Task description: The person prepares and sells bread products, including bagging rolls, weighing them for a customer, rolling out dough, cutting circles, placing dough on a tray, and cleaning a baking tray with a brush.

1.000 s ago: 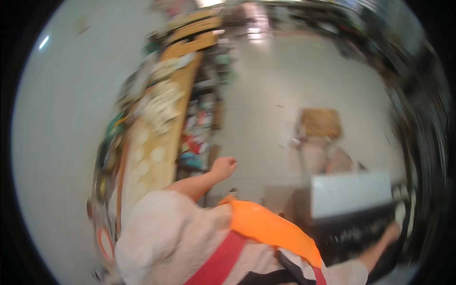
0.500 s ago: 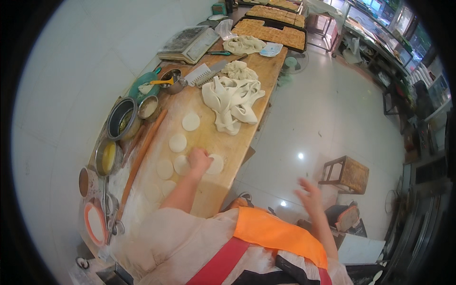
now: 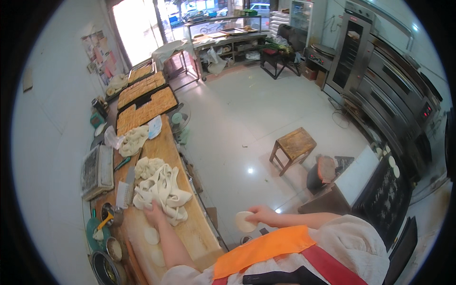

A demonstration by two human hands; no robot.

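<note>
A thin, pale dough round (image 3: 244, 222) is in the grip of my right hand (image 3: 261, 215), held out beyond the table edge, above the floor. At the near edge of a heap of loose dough strips (image 3: 164, 190) is my left hand (image 3: 153, 213), its fingers loosely apart; whether they touch the heap is unclear. Another dough round (image 3: 152, 235) lies on the wooden table (image 3: 202, 237) just below that hand, and a further one (image 3: 157, 257) is partly hidden by my left forearm.
Along the wall stand a scale (image 3: 96, 172), a metal pot (image 3: 114, 214) and a dark pot (image 3: 107, 268). Trays of baked slabs (image 3: 147, 111) fill the table's far end. A wooden stool (image 3: 295, 143) stands on the floor. A black tray (image 3: 382, 199) carries several rounds at right.
The view has swung right, toward the ovens. My right hand, empty before, now holds a dough round. My left hand has moved from the rounds to beside the dough heap.
</note>
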